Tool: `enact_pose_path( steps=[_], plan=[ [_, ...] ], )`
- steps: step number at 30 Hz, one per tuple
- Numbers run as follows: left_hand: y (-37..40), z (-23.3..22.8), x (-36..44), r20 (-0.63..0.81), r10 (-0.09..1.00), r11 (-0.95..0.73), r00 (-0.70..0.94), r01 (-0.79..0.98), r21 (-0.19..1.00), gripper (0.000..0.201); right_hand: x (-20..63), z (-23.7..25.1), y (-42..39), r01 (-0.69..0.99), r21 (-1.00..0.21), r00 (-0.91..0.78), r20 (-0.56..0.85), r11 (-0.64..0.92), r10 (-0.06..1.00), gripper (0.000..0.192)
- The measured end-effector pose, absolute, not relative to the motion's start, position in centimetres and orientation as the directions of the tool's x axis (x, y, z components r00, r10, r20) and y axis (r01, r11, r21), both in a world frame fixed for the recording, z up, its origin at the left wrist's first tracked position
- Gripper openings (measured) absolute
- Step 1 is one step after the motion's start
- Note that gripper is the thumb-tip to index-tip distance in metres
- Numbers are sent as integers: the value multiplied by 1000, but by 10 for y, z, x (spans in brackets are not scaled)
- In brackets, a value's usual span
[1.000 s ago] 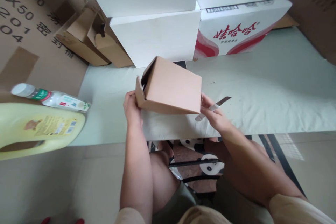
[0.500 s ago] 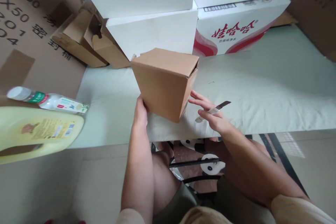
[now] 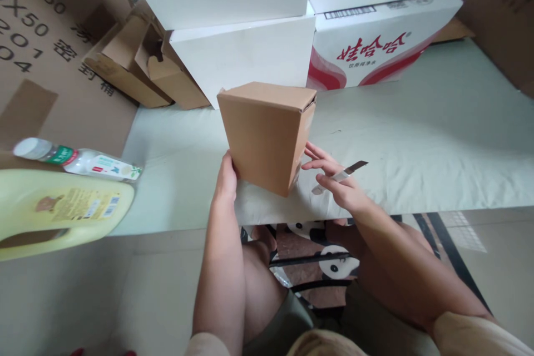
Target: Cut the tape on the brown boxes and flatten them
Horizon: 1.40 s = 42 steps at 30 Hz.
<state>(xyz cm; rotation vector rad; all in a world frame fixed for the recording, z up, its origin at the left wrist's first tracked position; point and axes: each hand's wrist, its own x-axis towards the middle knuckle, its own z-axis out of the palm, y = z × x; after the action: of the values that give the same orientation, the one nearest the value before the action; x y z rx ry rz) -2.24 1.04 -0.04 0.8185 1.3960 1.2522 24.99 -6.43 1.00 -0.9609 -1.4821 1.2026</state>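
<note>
A brown cardboard box (image 3: 262, 142) stands tilted near the front edge of the cloth-covered table (image 3: 417, 139). My left hand (image 3: 227, 179) grips its lower left side, with most of the fingers hidden behind the box. On the right, the fingertips of my right hand (image 3: 334, 178) reach to the box's right side; whether they press on it I cannot tell. That hand also holds a utility knife (image 3: 342, 174) between thumb and fingers, its dark blade pointing away to the right.
White cartons (image 3: 246, 55) are stacked behind the box, one with red lettering. Opened cardboard boxes (image 3: 175, 75) sit at the back left. A plastic bottle (image 3: 89, 162) and a pale yellow jug (image 3: 79, 208) lie at the left, beside a large printed carton (image 3: 25, 100).
The top of the cardboard box has tipped slightly to the right and down, and the box has turned a little. Both hands stay nearly in place, the knife still in the right one.
</note>
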Motion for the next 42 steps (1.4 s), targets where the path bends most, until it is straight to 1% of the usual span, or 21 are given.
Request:
enact_pose_path(
  steps=[5,13,20,26,32,37,42],
  plan=[
    [10,-1,-22,-243,942,211,-233,-153,965,44,250,9,-65,-7,-977,-228,209,213,951,24],
    [11,0,-20,-264,936,225,-235,-181,958,43,249,11,-65,-5,-979,-221,200,204,955,25],
    [11,0,-19,-265,937,234,-227,-153,960,44,248,12,-66,1,-977,-217,209,215,954,24],
    [11,-2,-20,-263,935,228,-237,-165,960,46,247,12,-66,19,-977,-216,202,211,955,27],
    [11,0,-19,-277,930,248,-240,-147,958,46,246,12,-66,12,-974,-211,217,225,953,23],
    [11,0,-18,-251,937,220,-243,-148,964,44,245,8,-66,41,-977,-204,195,207,959,27],
    [10,-2,-18,-249,939,218,-236,-149,965,43,245,5,-66,56,-978,-211,186,201,960,28]
  ],
)
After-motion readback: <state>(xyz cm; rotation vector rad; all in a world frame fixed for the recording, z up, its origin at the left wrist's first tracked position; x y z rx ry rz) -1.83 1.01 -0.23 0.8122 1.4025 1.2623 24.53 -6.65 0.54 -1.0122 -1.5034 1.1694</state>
